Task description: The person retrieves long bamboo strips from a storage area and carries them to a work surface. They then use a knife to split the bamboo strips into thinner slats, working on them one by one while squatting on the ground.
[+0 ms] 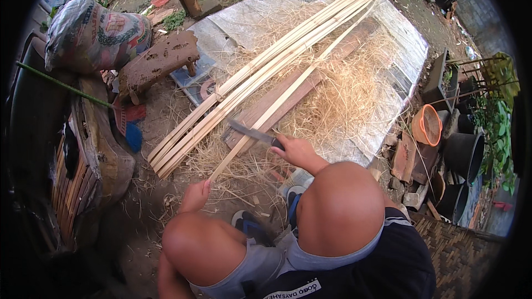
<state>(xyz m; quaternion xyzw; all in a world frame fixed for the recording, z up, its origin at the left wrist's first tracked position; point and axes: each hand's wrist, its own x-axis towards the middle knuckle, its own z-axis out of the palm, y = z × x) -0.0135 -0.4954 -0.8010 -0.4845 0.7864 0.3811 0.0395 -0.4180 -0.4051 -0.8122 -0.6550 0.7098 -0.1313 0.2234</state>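
My left hand (194, 196) is closed around the near end of a long pale strip (271, 108), probably bamboo or wood. The strip slants away to the far right over a flat brown plank (301, 89). In my right hand (300, 152) is the dark handle of a knife (249, 131). Its blade points left and lies across the strip, close to the plank's near end; whether its edge bites in cannot be made out. To the left of the plank rests a bundle of similar long strips (244, 80). Curly pale shavings (346, 102) are heaped on the plank's right side.
A pale printed sheet (402, 50) lies under the work. At left are a low wooden bench (158, 62), a stuffed sack (100, 33) and a blue-tipped broom (132, 133). An orange basket (426, 125) and black pots (464, 155) stand at right. My knees flank the near side.
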